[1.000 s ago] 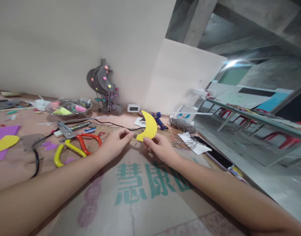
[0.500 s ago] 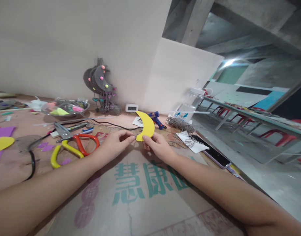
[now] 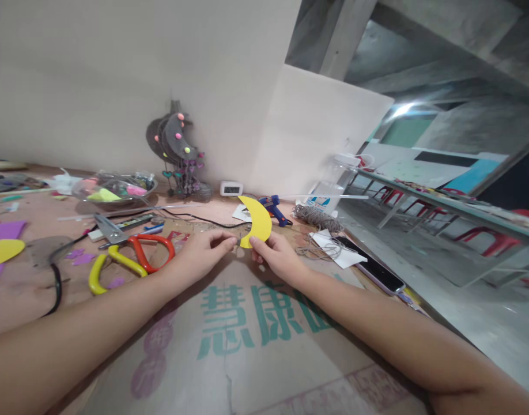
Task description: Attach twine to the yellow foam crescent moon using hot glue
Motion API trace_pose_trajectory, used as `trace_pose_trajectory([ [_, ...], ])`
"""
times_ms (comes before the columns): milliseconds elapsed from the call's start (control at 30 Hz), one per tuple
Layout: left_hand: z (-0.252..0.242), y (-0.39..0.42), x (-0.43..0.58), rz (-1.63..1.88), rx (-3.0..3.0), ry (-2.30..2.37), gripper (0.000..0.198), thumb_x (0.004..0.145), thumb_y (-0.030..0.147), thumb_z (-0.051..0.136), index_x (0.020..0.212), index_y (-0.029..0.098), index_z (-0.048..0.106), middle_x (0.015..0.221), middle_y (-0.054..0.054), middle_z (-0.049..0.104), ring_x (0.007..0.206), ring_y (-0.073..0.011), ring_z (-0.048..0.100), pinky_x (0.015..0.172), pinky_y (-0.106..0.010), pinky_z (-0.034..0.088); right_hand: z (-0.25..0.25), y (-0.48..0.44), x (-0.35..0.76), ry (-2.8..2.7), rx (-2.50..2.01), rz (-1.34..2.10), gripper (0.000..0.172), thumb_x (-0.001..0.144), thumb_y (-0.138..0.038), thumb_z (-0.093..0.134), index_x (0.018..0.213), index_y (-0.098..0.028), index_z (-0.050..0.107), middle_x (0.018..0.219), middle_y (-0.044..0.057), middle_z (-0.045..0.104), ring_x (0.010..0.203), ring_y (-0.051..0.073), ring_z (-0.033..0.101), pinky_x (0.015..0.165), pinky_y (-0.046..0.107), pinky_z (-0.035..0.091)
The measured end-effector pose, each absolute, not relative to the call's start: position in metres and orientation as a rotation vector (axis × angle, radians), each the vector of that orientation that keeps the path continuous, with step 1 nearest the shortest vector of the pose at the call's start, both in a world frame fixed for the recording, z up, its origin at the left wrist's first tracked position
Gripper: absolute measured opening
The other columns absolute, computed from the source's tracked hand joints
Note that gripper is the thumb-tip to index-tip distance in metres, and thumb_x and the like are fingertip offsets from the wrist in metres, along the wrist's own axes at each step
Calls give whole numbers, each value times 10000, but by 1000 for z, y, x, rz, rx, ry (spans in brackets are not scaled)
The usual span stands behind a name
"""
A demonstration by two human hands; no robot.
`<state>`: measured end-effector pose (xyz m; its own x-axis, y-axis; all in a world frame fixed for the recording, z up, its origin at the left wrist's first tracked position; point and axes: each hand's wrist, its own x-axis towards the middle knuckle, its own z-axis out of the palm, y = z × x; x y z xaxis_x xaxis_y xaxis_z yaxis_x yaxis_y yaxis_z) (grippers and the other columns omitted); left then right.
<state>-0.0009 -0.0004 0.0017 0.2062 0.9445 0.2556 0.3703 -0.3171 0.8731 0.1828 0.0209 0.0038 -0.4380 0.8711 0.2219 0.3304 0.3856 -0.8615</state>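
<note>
A yellow crescent moon cutout (image 3: 261, 222) stands upright in the middle of the view, above the printed cardboard (image 3: 264, 351). My right hand (image 3: 279, 256) pinches its lower end between thumb and fingers. Just left of that end, my left hand (image 3: 210, 252) is closed, thumb against fingertips. A small greyish bit shows at those fingertips, too small to name. Scissors (image 3: 161, 253) with red and yellow handles lie left of my left hand. Behind the cutout rests a blue glue gun (image 3: 275, 210).
Grey moon ornaments (image 3: 173, 138) lean on the wall, near a small digital clock (image 3: 231, 188). Grey string (image 3: 318, 219) and a phone (image 3: 372, 268) lie at right. At left are a plastic bowl (image 3: 113, 193), a black cable (image 3: 57, 282) and a purple sheet (image 3: 9, 227).
Almost nothing differs. Both hands and the yellow crescent keep nearly the same place; the whole view has shifted very slightly.
</note>
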Motion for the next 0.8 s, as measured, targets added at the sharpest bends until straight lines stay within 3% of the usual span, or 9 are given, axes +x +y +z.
trace_pose_trajectory([
  [233, -5, 7, -1, 1304, 1513, 1154, 273, 758, 426, 517, 859, 174, 544, 710, 14, 570, 597, -110, 516, 570, -225, 393, 4, 20, 183, -1941, -1045, 1028, 339, 826, -424, 449, 618, -157, 457, 506, -36, 448, 435, 69, 394, 440, 201, 323],
  [433, -6, 10, -2, 1341, 1432, 1138, 276, 765, 425, 505, 662, 172, 467, 575, 34, 493, 555, -102, 480, 563, -222, 382, 4, 20, 183, -1927, -1056, 1042, 325, 818, -433, 457, 649, -155, 468, 520, -32, 460, 442, 69, 389, 430, 196, 316],
  [800, -9, 11, -4, 1263, 1537, 1239, 188, 712, 342, 570, 775, 167, 542, 668, 20, 559, 584, -109, 511, 557, -218, 384, 3, 21, 184, -1951, -1071, 1004, 332, 826, -432, 445, 652, -153, 481, 527, -25, 478, 442, 70, 405, 433, 197, 331],
])
